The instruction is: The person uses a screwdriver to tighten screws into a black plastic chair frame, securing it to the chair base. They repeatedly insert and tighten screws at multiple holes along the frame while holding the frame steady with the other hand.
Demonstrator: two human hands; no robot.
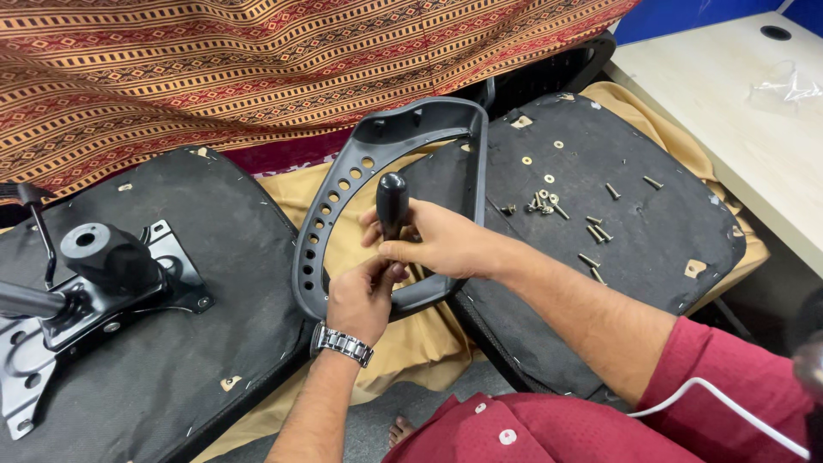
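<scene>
Under your hands, a tan cloth [429, 343] covers the floor. Two upturned black fabric-covered chair seats lie on it: the left seat [197, 343], with a black metal tilt mechanism [103, 283], and the right seat [634, 223], strewn with loose brass-coloured screws and washers [566, 210].

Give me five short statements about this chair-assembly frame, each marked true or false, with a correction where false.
1. The right hand grips a black screwdriver handle. True.
2. The left hand wears no watch. False: a metal wristwatch sits on that wrist.
3. Loose screws lie on the upturned seat base on the right. True.
4. The grey armrest lies on the wooden desk. False: it stands between the two seat bases, at the hands.
5. The metal tilt mechanism is on the right seat base. False: it is on the left seat base.
</scene>
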